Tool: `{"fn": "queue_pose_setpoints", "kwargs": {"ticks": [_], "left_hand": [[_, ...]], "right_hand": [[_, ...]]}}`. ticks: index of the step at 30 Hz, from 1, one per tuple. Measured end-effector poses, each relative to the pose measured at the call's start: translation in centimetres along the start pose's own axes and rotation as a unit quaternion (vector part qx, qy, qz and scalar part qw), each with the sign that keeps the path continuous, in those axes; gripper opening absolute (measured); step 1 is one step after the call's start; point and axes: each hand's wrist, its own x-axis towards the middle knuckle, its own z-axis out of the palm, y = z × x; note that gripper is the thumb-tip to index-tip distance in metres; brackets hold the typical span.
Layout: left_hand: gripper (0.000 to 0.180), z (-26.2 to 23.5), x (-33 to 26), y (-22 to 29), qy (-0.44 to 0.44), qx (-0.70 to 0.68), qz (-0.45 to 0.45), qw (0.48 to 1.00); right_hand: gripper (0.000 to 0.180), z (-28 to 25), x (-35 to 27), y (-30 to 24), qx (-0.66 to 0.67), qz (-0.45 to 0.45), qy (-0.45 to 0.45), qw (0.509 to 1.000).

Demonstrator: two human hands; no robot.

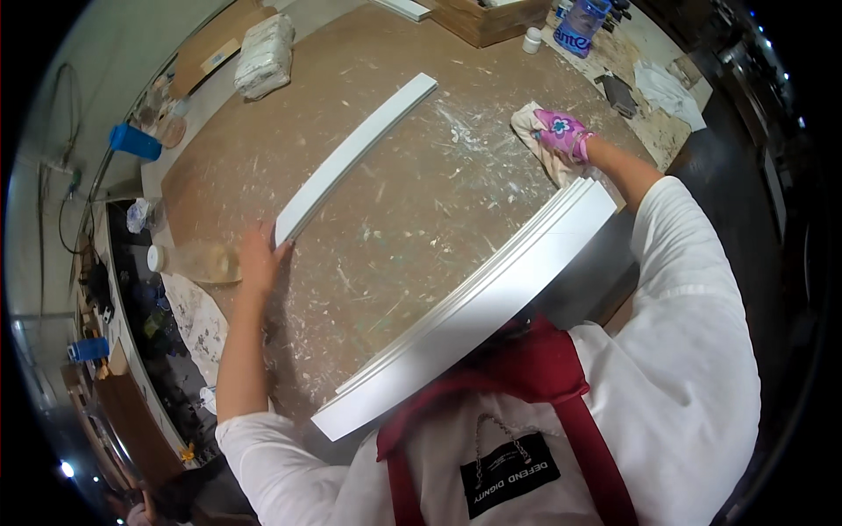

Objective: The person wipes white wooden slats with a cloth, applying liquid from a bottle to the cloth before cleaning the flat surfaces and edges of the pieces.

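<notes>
A long white strip [355, 151] lies slantwise across the brown worktable. My bare left hand [260, 256] is at its near left end, thumb on one side and fingers on the other, closed around that end. My right hand [561, 133] wears a pink glove with a flower pattern. It is closed on a crumpled, off-white cloth [532, 124] that rests on the table at the right. Between my arms, against the table's near edge, lies a stack of white strips [478, 307], close to my red apron [517, 364].
Along the left edge stand a clear bottle [197, 261] with yellowish liquid and a blue cup [134, 141]. A wrapped white bundle [266, 55] sits at the far left. A wooden box [482, 22], a small white jar [532, 40] and a blue-purple bottle [581, 26] stand at the back.
</notes>
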Motion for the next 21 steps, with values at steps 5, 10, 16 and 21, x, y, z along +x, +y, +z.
{"fn": "queue_pose_setpoints", "kwargs": {"ticks": [5,10,16,21], "left_hand": [[0.052,-0.6,-5.7,2.4,0.024,-0.083,0.001,0.996],[0.054,0.6,-9.2,5.7,0.070,-0.071,0.009,0.995],[0.063,1.8,-11.2,8.8,-0.031,-0.117,-0.003,0.993],[0.049,4.0,-11.5,6.7,0.003,-0.143,-0.012,0.990]], "right_hand": [[0.030,-2.5,3.8,0.4,-0.022,-0.132,-0.021,0.991],[0.024,-4.9,5.1,-8.9,0.016,-0.185,0.001,0.983],[0.006,8.3,2.8,-29.3,-0.054,-0.430,-0.267,0.860],[0.021,6.8,5.3,-19.0,0.018,-0.299,-0.056,0.952]]}}
